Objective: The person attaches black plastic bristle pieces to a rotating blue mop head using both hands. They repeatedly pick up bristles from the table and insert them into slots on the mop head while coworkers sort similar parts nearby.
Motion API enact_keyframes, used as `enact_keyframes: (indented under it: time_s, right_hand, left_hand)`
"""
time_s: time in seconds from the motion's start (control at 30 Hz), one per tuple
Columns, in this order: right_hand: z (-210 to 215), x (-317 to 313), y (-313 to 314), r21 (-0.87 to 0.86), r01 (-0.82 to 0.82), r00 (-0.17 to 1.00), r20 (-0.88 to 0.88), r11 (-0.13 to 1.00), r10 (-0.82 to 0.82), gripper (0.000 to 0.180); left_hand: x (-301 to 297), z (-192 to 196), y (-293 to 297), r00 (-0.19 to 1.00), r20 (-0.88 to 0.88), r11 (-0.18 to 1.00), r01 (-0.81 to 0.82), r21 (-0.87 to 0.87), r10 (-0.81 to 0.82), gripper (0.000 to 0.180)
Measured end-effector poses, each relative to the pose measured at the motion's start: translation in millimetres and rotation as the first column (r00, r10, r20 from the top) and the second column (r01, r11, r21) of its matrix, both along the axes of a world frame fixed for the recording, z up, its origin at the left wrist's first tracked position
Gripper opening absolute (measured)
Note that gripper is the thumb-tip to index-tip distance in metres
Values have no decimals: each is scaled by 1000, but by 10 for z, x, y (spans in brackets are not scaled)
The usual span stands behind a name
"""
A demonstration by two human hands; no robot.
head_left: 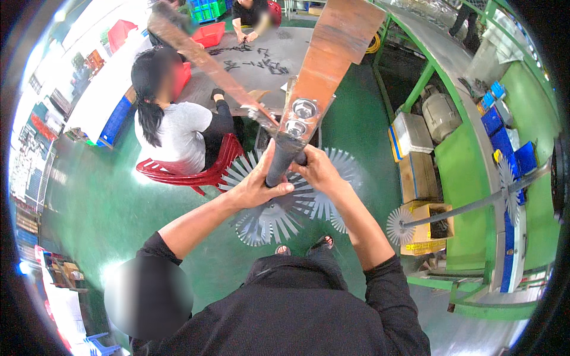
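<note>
In front of me a dark, thick round bar (279, 169) rises between my hands. My left hand (258, 184) is closed round its left side, the thumb lying across the near end. My right hand (320, 172) is closed at its right side, near a dark knob-like end (301, 159); its fingertips are partly hidden. A wide copper-coloured bar (326, 71) with large silver bolts (304, 109) stands just beyond the grip. A thinner copper-coloured strip (208, 62) slants away to the upper left. Silver discs with radial slots (267, 225) show below my hands.
A grey table (279, 47) with small dark pieces lies ahead. To the left, a person (175, 118) sits on red plastic chairs (196, 169); another sits across the table. On the right are a green-framed bench (427, 59), boxes (415, 178) and a rod (469, 207) with slotted discs.
</note>
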State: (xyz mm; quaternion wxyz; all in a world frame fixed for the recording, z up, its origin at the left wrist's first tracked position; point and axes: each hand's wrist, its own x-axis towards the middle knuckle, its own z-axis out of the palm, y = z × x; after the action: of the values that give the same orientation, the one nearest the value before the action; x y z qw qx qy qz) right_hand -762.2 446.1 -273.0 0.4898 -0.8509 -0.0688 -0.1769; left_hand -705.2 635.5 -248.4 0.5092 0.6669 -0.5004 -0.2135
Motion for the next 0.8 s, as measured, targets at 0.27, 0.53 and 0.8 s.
enact_keyframes:
  time_s: [0.27, 0.53, 0.8]
  right_hand:
    - [-304, -224, 125, -287, -9, 990, 130, 958, 48, 44]
    - [40, -325, 59, -411, -58, 985, 124, 910, 118, 45]
    - [-269, -306, -98, -413, -187, 972, 51, 891, 228, 58]
  left_hand:
    - [-350, -38, 91, 981, -143, 989, -139, -43, 132, 59]
    - [-430, 166, 100, 878, -468, 994, -63, 87, 97, 50]
    - [-519, 272, -210, 894, -446, 995, -82, -59, 47, 45]
